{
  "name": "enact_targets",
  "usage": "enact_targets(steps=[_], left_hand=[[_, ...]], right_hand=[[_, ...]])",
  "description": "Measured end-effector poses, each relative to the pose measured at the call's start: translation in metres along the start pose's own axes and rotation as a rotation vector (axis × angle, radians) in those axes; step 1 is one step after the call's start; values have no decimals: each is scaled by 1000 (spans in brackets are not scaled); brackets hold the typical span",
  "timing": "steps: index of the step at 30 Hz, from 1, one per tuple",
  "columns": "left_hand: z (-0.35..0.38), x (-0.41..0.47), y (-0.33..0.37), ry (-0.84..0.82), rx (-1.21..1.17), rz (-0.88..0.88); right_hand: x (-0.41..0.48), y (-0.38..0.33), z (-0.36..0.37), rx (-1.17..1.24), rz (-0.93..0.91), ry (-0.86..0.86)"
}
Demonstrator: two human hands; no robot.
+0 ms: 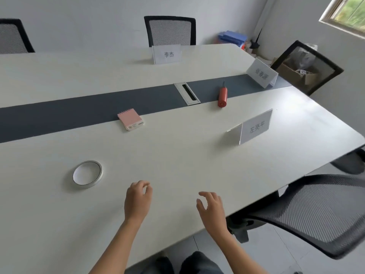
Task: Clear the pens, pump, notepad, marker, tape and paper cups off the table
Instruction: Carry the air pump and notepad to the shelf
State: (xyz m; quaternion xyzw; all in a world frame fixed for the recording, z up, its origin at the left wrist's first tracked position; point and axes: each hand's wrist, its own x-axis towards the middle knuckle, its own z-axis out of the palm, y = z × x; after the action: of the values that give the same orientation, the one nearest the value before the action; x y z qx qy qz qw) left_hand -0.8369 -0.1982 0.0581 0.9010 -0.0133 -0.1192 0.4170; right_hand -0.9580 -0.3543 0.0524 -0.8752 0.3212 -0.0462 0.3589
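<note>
Left hand (138, 198) and right hand (211, 206) hover loosely curled and empty over the desk (177, 155). Flat tape (87, 174) nearby may slide when pinched; notepad (131, 119) lies beyond; reaching the far pump (222, 96) risks toppling the name card (256, 128).

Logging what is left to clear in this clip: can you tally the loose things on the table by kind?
tape roll: 1
pink spiral notepad: 1
red pump: 1
name placards: 3 (far side, right end, near side)
pens, marker, paper cups: 0 in view
Total: 6
</note>
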Motion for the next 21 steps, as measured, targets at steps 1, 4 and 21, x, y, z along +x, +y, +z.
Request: enact_targets(steps=[1,4,21], left_hand=[[1,9,1,10,12,-1],[2,35,11,42,52,-15],[25,199,73,151,324,-470]], right_hand=[[11,-2,-3,-6,-5,9],[52,-11,-15,-18,-56,41],[369,-32,-97,-84,-24,133]])
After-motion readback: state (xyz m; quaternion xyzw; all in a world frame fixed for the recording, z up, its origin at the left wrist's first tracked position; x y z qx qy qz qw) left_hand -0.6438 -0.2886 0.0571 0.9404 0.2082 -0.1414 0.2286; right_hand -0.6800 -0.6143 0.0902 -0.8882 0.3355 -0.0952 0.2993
